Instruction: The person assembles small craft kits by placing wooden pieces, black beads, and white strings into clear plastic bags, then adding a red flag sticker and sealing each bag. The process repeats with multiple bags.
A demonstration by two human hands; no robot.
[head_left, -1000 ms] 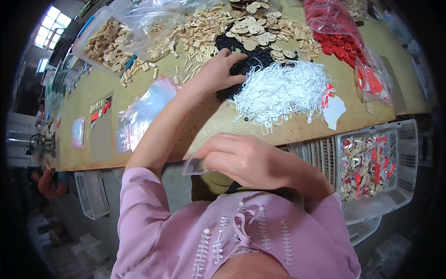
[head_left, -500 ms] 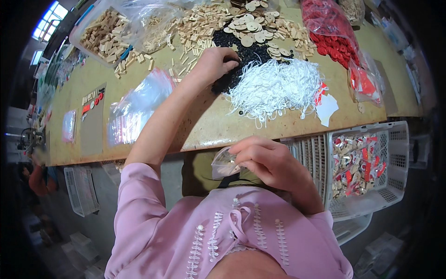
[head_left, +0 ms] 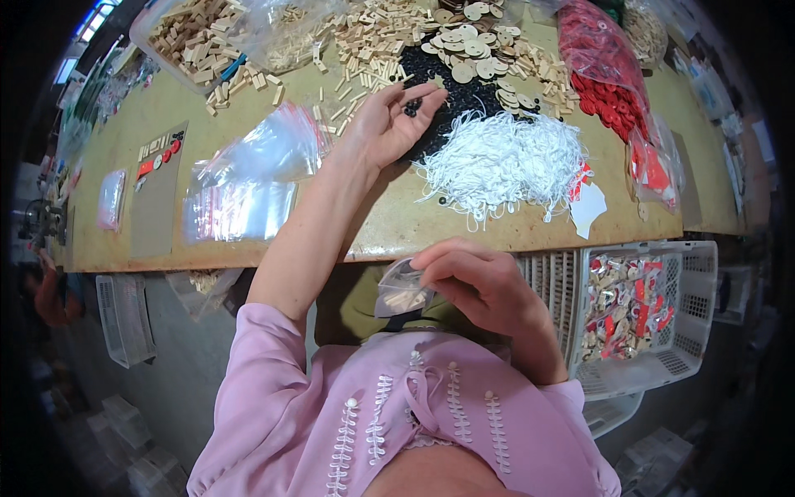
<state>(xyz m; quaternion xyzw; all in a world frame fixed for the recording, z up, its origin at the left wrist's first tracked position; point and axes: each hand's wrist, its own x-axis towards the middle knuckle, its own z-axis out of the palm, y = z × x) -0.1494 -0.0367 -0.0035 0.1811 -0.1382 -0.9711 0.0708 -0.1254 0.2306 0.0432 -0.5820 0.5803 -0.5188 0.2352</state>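
Note:
My left hand [head_left: 385,131] is over the pile of small black beads [head_left: 464,93], palm turned partly up and fingers curled. A few black beads show in the curl of its fingers. To its right lies a heap of looped white strings [head_left: 503,161]. At the table's front edge, my right hand [head_left: 480,277] pinches the top of a small clear zip bag [head_left: 403,291]. Pale wooden pieces lie in the bottom of this bag, and its mouth gapes a little.
Wooden sticks [head_left: 377,50], round wooden discs [head_left: 472,50] and bagged red discs [head_left: 609,103] are heaped behind. Clear zip bags [head_left: 248,195] and a grey board with sample parts [head_left: 153,207] lie left. A white crate [head_left: 696,282] of filled bags stands right, below the table.
My left hand has turned from palm down to partly palm up, showing black beads in its fingers. My right hand still holds the bag, whose wooden pieces now show more plainly.

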